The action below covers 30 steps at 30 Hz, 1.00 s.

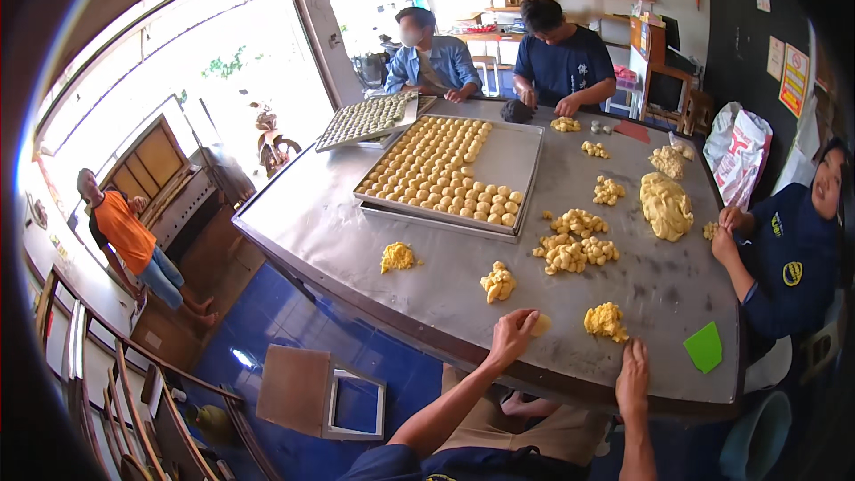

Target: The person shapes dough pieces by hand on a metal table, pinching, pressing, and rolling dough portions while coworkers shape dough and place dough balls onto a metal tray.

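Note:
Near the table's front edge my left hand (512, 338) pinches a small flattened disc of pale dough (541, 326) by its side. My right hand (633, 372) rests by the same edge, its fingers stretched out and nothing visible in them. Just beyond its fingertips lies a crumbly yellow heap of filling (606, 322). A cluster of small pale dough pieces (498, 282) sits beyond my left hand. Further left is another yellow heap of filling (398, 256). Several more dough pieces (574, 243) are gathered past the middle.
A metal tray (525, 180) bears rows of round dough balls; a second tray (370, 120) stands behind it. A large dough lump (665, 206) and green scraper (704, 347) lie right. Co-workers stand at the far side (563, 62) and right (788, 232). A stool (298, 390) stands left.

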Available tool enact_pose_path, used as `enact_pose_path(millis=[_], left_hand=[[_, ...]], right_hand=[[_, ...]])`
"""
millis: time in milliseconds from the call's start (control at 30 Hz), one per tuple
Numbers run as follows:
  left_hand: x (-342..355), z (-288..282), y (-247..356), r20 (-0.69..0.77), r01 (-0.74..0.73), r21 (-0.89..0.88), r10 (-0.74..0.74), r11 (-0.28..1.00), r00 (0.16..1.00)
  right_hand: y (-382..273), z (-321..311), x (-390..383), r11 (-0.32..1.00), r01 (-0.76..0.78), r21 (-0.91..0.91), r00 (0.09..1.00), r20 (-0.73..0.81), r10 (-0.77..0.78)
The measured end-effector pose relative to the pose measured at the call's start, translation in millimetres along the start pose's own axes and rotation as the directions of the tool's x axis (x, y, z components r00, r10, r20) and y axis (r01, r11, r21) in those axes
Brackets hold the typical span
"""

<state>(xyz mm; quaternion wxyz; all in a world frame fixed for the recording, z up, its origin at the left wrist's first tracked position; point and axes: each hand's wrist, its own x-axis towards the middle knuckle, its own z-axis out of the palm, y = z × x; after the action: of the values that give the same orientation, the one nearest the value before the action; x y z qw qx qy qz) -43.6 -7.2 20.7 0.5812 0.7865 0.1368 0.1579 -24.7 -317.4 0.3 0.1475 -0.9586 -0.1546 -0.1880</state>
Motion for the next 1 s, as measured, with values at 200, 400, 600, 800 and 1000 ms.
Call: enact_pose_path(millis=[200,400,600,800,1000], left_hand=[[6,21,11,0.244,0.107,-0.246,-0.045,0.963,0.969],[-16,62,48,0.271,-0.013,-0.065,0.03,0.998,0.962],[-6,38,41,0.353,-0.053,-0.102,0.086,0.993,0.931],[-10,38,-12,0.311,-0.284,0.235,0.205,0.929,0.928],[-20,34,-2,0.384,-0.317,0.15,0.24,0.937,0.891]], right_hand=[[4,-21,6,0.946,-0.172,0.276,0.983,0.108,0.147],[-90,-31,28,0.767,-0.14,0.627,0.985,0.009,0.172],[-111,-44,43,0.738,0.006,0.675,0.998,-0.047,0.035],[-136,-29,39,0.65,-0.015,0.76,0.997,0.064,-0.051],[-149,-19,24,0.895,0.206,0.395,0.978,-0.115,-0.174]])
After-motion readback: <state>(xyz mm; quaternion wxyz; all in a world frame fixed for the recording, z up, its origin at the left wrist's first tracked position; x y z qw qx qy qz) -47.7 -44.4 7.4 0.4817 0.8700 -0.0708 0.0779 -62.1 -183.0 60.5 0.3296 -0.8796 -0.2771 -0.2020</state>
